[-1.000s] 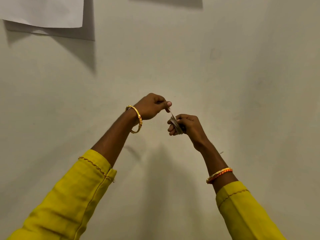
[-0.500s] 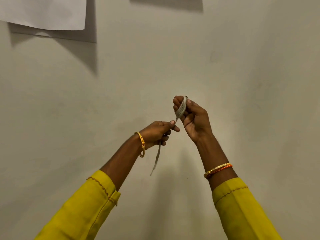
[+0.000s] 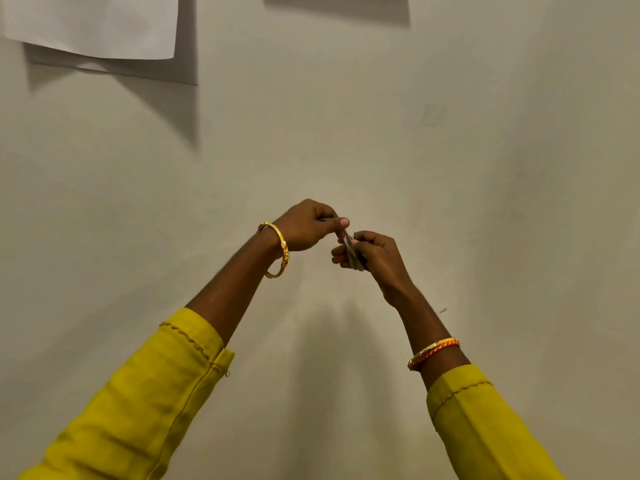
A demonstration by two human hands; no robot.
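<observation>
My two hands are raised close together in front of a plain pale wall. My right hand [image 3: 374,254] grips a small grey roll of tape [image 3: 354,256], its fingers curled round it. My left hand [image 3: 308,225] pinches the tape's free end [image 3: 346,235] between thumb and forefinger, just above and left of the roll. Only a short stretch of tape shows between the hands. Most of the roll is hidden by my right fingers. Both arms wear yellow sleeves and a bangle at the wrist.
A white paper sheet [image 3: 93,26] hangs on the pale wall [image 3: 485,168] at the upper left and casts a dark shadow beside it. The shadow of another sheet [image 3: 337,8] shows at the top middle.
Half a second ago my right hand held the roll high while my left hand pulled a long strip downward. Now the left hand is back up beside the roll and the right hand has dropped.
</observation>
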